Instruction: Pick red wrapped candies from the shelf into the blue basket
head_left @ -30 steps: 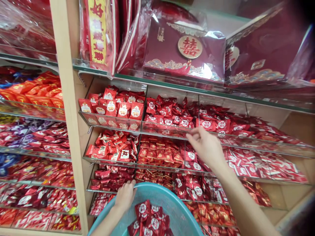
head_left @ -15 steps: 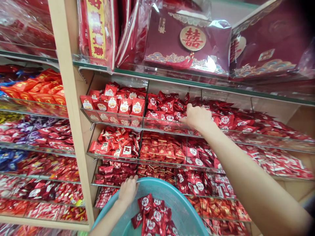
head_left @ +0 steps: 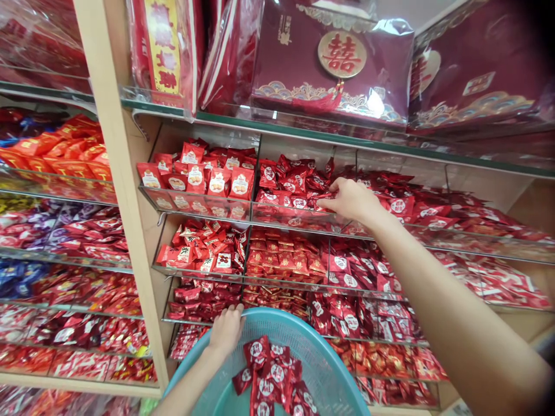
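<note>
My left hand (head_left: pixel 227 330) is closed over the rim of a large teal plastic basket (head_left: pixel 342 361), which tilts toward me at the bottom of the view. Several dark red wrapped candy packets (head_left: pixel 277 372) with round white labels lie inside it. My right hand (head_left: pixel 353 199) reaches into an upper shelf bin (head_left: pixel 299 211) of similar red packets. Its thumb and fingers are closed around a red candy packet (head_left: pixel 323 196) at the bin's front, which is partly hidden by the hand.
Clear bins on tiered shelves hold other red sweets, such as packets with white labels (head_left: pixel 195 178). A glass shelf (head_left: pixel 277 128) above carries maroon gift boxes (head_left: pixel 333 63). A wooden post (head_left: pixel 117 185) divides these bins from more candy on the left.
My right hand's fingers have bent and closed in on the packets, having pointed out flatter before. My left hand stays on the basket rim. The view has shifted slightly.
</note>
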Motion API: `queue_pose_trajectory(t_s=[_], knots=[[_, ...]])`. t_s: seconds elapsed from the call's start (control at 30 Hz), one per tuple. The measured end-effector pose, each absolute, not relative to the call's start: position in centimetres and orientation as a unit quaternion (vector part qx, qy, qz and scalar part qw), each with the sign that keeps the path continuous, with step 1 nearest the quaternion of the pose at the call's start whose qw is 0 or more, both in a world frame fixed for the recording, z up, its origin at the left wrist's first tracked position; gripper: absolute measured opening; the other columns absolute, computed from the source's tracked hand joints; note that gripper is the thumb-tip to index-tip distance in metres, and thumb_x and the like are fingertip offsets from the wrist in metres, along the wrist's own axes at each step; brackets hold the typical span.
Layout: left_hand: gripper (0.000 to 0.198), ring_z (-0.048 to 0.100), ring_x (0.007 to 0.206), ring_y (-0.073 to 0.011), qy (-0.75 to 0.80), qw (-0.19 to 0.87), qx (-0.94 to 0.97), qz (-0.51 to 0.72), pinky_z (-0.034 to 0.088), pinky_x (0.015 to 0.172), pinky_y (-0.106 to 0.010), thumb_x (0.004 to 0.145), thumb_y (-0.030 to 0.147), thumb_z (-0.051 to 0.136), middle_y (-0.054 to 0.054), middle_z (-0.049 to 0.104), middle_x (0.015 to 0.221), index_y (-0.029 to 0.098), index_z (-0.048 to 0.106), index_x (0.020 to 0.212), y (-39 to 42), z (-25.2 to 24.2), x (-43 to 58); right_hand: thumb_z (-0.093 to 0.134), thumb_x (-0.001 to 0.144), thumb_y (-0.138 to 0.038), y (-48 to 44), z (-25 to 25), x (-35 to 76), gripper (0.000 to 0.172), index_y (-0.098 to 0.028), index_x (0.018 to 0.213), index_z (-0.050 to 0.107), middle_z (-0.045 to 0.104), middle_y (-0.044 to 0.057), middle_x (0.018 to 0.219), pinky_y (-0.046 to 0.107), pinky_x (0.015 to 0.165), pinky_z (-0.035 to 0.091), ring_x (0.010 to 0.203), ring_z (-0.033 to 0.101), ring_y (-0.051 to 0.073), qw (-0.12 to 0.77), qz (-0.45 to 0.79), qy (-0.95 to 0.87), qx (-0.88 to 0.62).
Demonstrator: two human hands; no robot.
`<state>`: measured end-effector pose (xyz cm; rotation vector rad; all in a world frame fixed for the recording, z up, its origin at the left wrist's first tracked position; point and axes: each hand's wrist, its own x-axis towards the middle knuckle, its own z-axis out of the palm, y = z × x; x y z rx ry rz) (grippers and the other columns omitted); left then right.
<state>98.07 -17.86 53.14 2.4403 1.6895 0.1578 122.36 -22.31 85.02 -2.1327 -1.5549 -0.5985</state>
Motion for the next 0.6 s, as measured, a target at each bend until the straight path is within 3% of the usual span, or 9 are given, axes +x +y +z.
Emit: queue_pose_trajectory(t_s=[0.3, 0.6], knots=[[0.039, 0.052, 0.112, -0.0242, 0.568, 0.090, 0.816, 0.056, 0.043, 0.092, -0.038, 0.092, 0.027, 0.031, -0.010, 0.056, 0.119, 0.016, 0.049, 0.125, -18.0, 53.0, 98.0, 0.061, 0.069, -0.023, -22.6, 85.3, 123.7, 0.021, -0.016, 0.088, 0.066, 0.065, 0.003, 0.067, 0.034, 0.072, 0.047, 0.070, 0.060, 0.020, 0.312, -0.181, -0.582, -0.729], [0.039, 0.052, 0.112, -0.0239, 0.569, 0.081, 0.817, 0.052, 0.043, 0.092, -0.039, 0.093, 0.027, 0.030, -0.011, 0.055, 0.120, 0.017, 0.048, 0.126, -18.0, 53.1, 98.1, 0.057, 0.074, -0.019, -24.6, 85.5, 125.0, 0.023, -0.018, 0.096, 0.064, 0.069, 0.006, 0.082, 0.039, 0.081, 0.047, 0.082, 0.062, 0.024, 0.384, -0.231, -0.537, -0.714]])
